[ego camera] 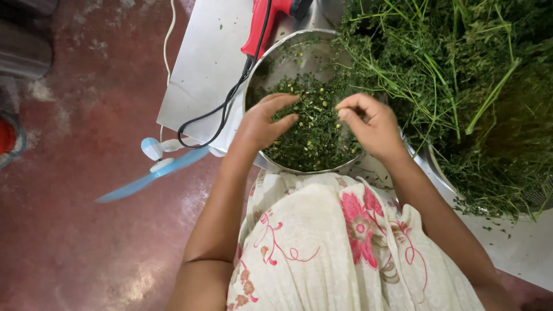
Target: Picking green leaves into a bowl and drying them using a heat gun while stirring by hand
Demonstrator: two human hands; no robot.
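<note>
Head view: left hand (262, 124) loosely curled, empty, over steel bowl (271, 57) of plucked leaves (314, 132); right hand (371, 124) pinching something small. Risk: bowl near table edge (190, 80), could tip; red tool's cord (230, 95) may snag.

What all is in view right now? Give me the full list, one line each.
metal bowl: one, silver, on the table in front of the person, holding picked leaves
picked leaves: one heap, dark green with yellowish bits, inside the bowl
leafy stems: one large pile, green, on the table right of the bowl
table: one, pale grey, flecked with leaf bits
red tool: one, red with a black cord, lying beside the bowl's far left rim
small fan: one, white with blue blades, off the table's near left corner
floor: reddish, on the left
dress: cream with pink flowers, on the lap
left hand: over the bowl, fingers curled, nothing clearly held
right hand: over the bowl, fingers pinched together
</note>
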